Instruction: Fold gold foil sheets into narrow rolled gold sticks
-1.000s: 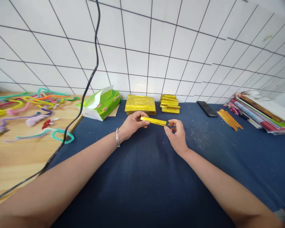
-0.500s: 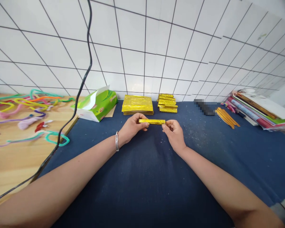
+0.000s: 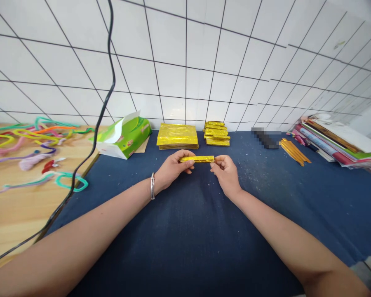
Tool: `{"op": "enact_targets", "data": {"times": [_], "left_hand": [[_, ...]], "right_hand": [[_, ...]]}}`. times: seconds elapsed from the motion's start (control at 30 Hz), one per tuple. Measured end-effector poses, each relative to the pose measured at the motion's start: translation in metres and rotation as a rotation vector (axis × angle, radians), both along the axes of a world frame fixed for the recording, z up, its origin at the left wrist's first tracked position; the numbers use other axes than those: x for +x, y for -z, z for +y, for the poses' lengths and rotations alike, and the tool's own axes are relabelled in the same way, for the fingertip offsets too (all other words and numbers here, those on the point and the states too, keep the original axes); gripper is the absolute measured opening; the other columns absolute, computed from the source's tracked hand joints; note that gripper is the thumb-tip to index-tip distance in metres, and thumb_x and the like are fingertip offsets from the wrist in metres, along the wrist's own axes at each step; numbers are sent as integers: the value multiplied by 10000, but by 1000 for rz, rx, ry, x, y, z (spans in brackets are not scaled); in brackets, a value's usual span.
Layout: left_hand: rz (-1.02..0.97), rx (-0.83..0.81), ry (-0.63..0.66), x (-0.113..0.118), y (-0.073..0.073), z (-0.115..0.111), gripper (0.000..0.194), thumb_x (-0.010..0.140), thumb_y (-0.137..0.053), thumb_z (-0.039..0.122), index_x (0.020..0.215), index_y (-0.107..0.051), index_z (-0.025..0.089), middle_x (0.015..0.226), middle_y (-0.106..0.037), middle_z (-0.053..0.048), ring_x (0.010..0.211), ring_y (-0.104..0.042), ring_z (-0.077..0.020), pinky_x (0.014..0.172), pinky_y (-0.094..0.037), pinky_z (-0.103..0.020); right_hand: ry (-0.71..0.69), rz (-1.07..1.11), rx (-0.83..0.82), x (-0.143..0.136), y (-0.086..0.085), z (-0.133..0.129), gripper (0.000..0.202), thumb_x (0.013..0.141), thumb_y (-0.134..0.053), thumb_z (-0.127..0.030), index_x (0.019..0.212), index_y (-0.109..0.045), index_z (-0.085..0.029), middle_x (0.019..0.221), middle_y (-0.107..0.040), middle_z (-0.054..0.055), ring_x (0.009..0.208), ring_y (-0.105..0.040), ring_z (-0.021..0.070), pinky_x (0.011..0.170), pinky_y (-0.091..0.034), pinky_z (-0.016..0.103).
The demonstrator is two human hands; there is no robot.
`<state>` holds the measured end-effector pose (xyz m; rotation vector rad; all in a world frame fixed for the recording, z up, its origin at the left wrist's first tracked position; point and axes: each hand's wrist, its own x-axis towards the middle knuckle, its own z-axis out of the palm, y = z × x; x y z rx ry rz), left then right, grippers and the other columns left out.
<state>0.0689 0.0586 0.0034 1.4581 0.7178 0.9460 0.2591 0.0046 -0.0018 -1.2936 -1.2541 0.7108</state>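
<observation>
A narrow folded gold foil strip [image 3: 199,159] is held level between both hands above the dark blue cloth [image 3: 185,231]. My left hand [image 3: 174,166], with a silver bangle at the wrist, pinches its left end between thumb and fingers. The right end is pinched by my right hand [image 3: 227,171], its fingers curled. Behind the hands lies a stack of flat gold foil sheets [image 3: 177,135]. To the right of that stack is a pile of narrow folded gold strips [image 3: 217,133].
A green tissue pack [image 3: 126,136] stands at the back left. Colourful fuzzy stems [image 3: 71,181] lie on the wooden surface [image 3: 18,214], with a black cable [image 3: 103,111] hanging in front. Orange-gold sticks [image 3: 294,152] and stacked books [image 3: 327,144] sit at the right.
The whole view has shifted slightly. Both hands keep hold of the gold strip, whose tilt differs slightly, with the left end a little lower.
</observation>
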Motion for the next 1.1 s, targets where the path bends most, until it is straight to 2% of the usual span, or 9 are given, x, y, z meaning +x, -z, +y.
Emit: {"op": "enact_targets", "data": {"times": [0.17, 0.43, 0.7, 1.1], "left_hand": [[9, -7, -32, 3, -1, -2, 276, 781, -634, 317, 1006, -560, 174, 846, -558, -3, 699, -561, -87, 606, -507, -206], [-10, -35, -37, 4, -1, -3, 283, 761, -651, 320, 989, -580, 169, 824, -571, -6, 692, -560, -92, 604, -511, -212], [-17, -84, -57, 4, 6, 1, 357, 788, -626, 368, 1091, -599, 183, 828, -599, -19, 694, -560, -89, 626, -515, -210], [-22, -85, -134, 6, 6, 0, 366, 773, -637, 362, 1078, -596, 165, 880, -618, -41, 697, -580, -96, 604, -525, -215]], "right_hand": [[-9, 28, -13, -1, -1, 0, 202, 768, -580, -341, 883, -476, -212, 721, -549, -32, 612, -559, 108, 554, -440, 236], [-18, 0, -62, 3, 2, -1, 256, 780, -573, -437, 874, -539, -201, 740, -586, -14, 599, -570, 107, 560, -472, 241], [-45, -22, -37, 1, -1, -3, 246, 797, -563, -416, 898, -602, -194, 767, -609, 0, 612, -578, 108, 590, -488, 246], [-22, -69, -41, 1, 2, -1, 277, 785, -569, -424, 910, -669, -198, 736, -651, 17, 622, -618, 140, 603, -528, 285]]}}
